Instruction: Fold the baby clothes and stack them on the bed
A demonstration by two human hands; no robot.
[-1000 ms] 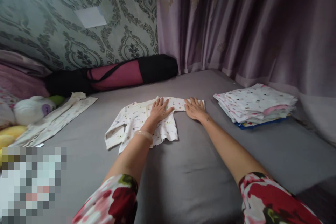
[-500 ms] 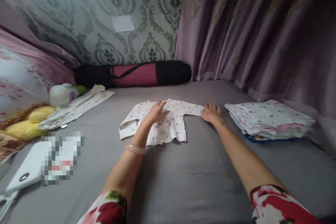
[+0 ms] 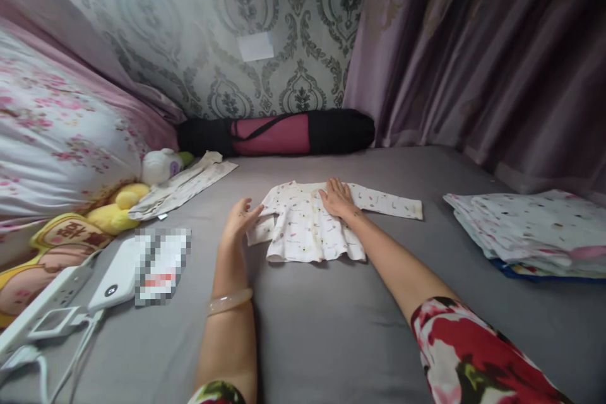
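Note:
A small white long-sleeved baby shirt (image 3: 298, 230) with a tiny coloured print lies spread on the grey bed sheet (image 3: 322, 328). Its right-hand sleeve stretches out to the side, while the left-hand sleeve is bent downward. My right hand (image 3: 338, 199) lies flat on the upper part of the shirt, fingers stretched out. At the shirt's left edge is my left hand (image 3: 241, 219), its fingers apart beside the bent sleeve. Whether its fingertips touch the cloth I cannot tell. A pale bangle (image 3: 230, 301) circles my left wrist.
A stack of folded clothes (image 3: 530, 227) lies at the right. Small printed trousers (image 3: 182, 186), plush toys (image 3: 116, 208) and a floral pillow (image 3: 71, 120) are at the left. Nearer are a white power bank (image 3: 120, 274) and a power strip (image 3: 52, 303). A black-and-maroon bag (image 3: 274, 134) lies along the wall.
My right hand has moved from the sleeve's end onto the shirt's upper part. My left hand has gone from the shirt's middle to its left edge. The view has turned left.

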